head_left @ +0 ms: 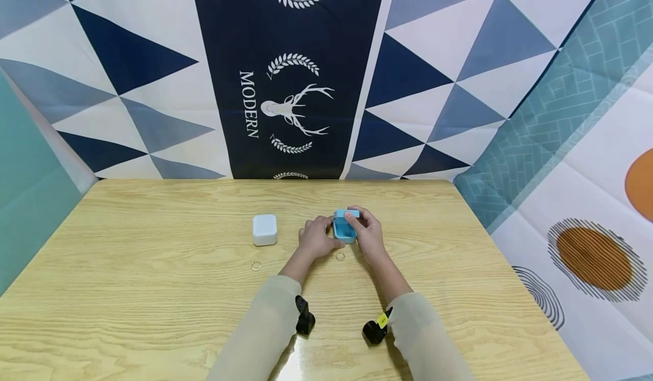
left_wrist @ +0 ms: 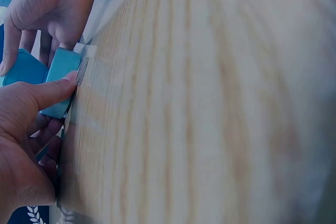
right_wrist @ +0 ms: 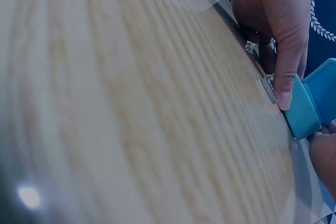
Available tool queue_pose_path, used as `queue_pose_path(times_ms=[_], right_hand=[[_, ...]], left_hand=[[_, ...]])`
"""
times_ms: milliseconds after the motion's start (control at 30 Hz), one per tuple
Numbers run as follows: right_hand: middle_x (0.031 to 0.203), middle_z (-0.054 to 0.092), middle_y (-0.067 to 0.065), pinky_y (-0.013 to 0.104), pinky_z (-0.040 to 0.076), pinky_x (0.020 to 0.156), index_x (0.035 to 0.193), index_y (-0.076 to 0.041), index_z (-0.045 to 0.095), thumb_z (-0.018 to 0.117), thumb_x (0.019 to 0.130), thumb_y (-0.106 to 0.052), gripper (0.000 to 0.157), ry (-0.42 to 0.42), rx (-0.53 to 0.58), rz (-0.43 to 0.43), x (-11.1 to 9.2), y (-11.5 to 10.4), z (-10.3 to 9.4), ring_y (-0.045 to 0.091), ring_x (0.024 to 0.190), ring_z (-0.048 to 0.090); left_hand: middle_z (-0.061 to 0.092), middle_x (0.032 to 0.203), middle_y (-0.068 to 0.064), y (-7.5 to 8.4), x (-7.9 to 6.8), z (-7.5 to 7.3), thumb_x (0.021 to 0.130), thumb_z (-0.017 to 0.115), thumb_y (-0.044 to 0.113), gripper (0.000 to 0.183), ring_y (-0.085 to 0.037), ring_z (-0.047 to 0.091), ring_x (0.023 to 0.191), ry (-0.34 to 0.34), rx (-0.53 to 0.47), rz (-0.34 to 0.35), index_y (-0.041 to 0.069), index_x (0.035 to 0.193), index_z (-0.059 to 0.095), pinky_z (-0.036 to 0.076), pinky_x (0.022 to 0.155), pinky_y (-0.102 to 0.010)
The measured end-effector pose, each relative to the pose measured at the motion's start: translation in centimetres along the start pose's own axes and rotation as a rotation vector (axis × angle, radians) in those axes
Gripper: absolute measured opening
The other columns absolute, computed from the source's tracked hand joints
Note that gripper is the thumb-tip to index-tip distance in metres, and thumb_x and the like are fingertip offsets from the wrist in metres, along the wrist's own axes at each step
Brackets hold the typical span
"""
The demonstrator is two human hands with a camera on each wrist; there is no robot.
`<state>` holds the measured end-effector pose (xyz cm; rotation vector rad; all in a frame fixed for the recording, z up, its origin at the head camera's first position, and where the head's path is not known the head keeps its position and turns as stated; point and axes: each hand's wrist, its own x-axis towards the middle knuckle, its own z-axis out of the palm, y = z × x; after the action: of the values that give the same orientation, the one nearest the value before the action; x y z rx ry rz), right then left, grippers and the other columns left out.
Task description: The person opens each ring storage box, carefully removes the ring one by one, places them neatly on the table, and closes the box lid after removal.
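A small blue ring box stands on the table with its hinged lid raised. My left hand grips the box's base from the left, its thumb against the front, as the left wrist view shows. On the other side, my right hand pinches the raised lid between thumb and fingers. Just in front of the box lies a thin ring; up close its band looks studded and sparkly. No contents can be made out inside the box.
To the left stands a white box with rounded corners, its lid down. A second thin ring lies in front of it on the wooden table. Patterned cloth hangs behind the table's far edge.
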<state>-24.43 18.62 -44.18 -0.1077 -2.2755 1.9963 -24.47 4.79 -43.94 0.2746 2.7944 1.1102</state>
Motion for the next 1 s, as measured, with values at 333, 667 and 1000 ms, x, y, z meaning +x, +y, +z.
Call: queue_pose_path(times_ms=[333,667,1000], right_hand=[[0.124,0.055,0.011,0.024,0.041,0.091,0.122,-0.004,0.057,0.059,0.093,-0.023,0.035,-0.006,0.023,-0.022,-0.07,0.25,-0.09,0.016,0.108,0.052],[0.127,0.053,0.011,0.014,0.041,0.087,0.124,-0.001,0.055,0.059,0.093,-0.02,0.037,-0.004,0.055,-0.038,-0.36,0.28,0.07,0.012,0.107,0.051],[0.131,0.052,0.014,0.026,0.037,0.101,0.125,0.0,0.053,0.059,0.092,-0.02,0.039,-0.023,0.057,-0.029,-0.45,0.41,0.0,0.017,0.118,0.048]], left_hand=[[0.054,0.132,-0.005,0.08,0.09,-0.03,0.076,0.077,0.034,0.071,-0.028,0.045,0.115,-0.001,0.004,0.002,0.013,0.137,0.048,0.032,0.089,-0.042],[0.054,0.132,-0.005,0.07,0.1,-0.03,0.075,0.077,0.033,0.071,-0.028,0.045,0.115,0.004,0.002,0.005,0.013,0.137,0.049,0.032,0.089,-0.042],[0.055,0.131,-0.005,-0.03,0.02,-0.01,0.076,0.077,0.033,0.07,-0.029,0.045,0.115,0.0,0.002,0.004,0.014,0.137,0.049,0.032,0.09,-0.043]])
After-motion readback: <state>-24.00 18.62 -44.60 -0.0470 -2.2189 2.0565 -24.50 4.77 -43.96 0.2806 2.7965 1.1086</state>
